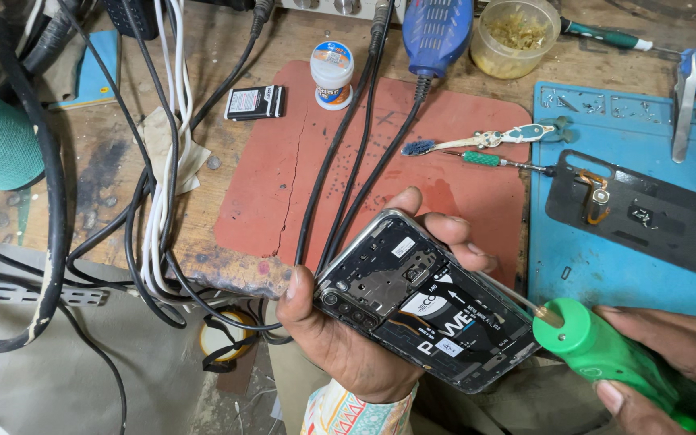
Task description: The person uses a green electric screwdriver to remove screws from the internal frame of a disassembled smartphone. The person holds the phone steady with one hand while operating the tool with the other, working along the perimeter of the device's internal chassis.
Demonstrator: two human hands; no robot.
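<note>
My left hand [348, 338] holds an opened smartphone [420, 302] with its back cover off, showing the black battery and inner frame. The thumb presses the phone's near edge and the fingers wrap its far side. My right hand [670, 354] grips a green-handled screwdriver [606, 350] at the lower right. Its thin shaft points toward the phone's right edge and the tip touches there.
A red mat [283, 161] lies on the wooden bench, crossed by black cables [348, 161]. On the blue mat [582, 250] rests the phone's black back cover [646, 213]. Nearby are a toothbrush [477, 141], a small screwdriver [493, 161], a white jar [332, 74], a spare battery [255, 102] and a plastic tub [515, 36].
</note>
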